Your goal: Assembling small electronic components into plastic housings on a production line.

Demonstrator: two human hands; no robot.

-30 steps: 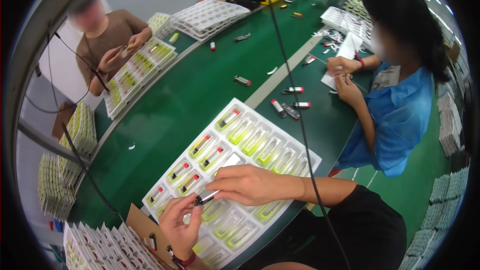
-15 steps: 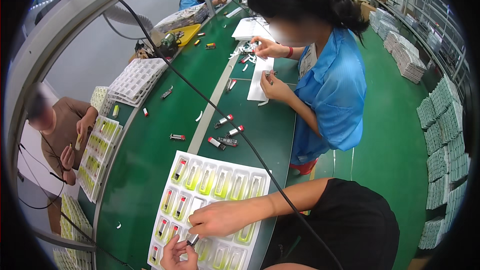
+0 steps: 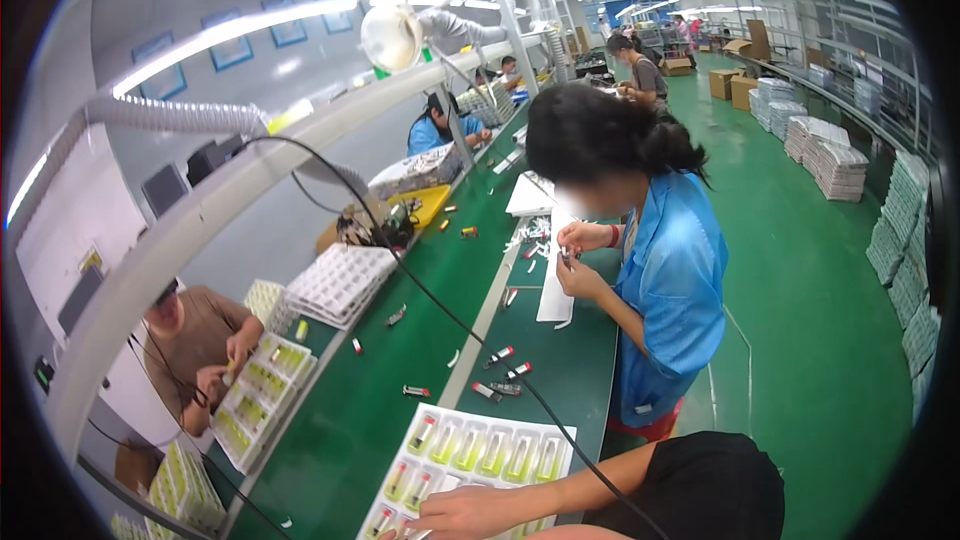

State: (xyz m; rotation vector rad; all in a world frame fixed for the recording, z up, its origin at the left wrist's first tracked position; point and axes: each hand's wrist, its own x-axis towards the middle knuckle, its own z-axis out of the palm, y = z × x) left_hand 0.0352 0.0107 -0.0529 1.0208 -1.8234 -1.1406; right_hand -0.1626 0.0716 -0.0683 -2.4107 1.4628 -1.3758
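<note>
My right hand (image 3: 468,513) reaches over a white moulded tray (image 3: 455,413) at the lower edge. Its fingers are bent and drawn together, and their tips meet the picture's edge, so what they grip cannot be made out. My left hand is below the picture. Clear cases tinted yellow-green (image 3: 493,453) lie in the tray's pockets. In the left-hand pockets, several cases hold a small piece with a red end (image 3: 423,435). Just beyond the tray, several loose red-ended silver and black pieces (image 3: 517,371) lie on the green table (image 3: 350,440).
A black cable (image 3: 480,338) hangs across the view above the tray. A co-worker in a blue shirt (image 3: 675,270) handles a small piece at the right. Across the table another person (image 3: 200,340) works at a similar tray (image 3: 250,430). White trays (image 3: 340,280) are stacked beyond.
My view has tilted up, so the tray and my right hand sit lower and my left hand has left the picture. The blue-shirted co-worker's hands have come together.
</note>
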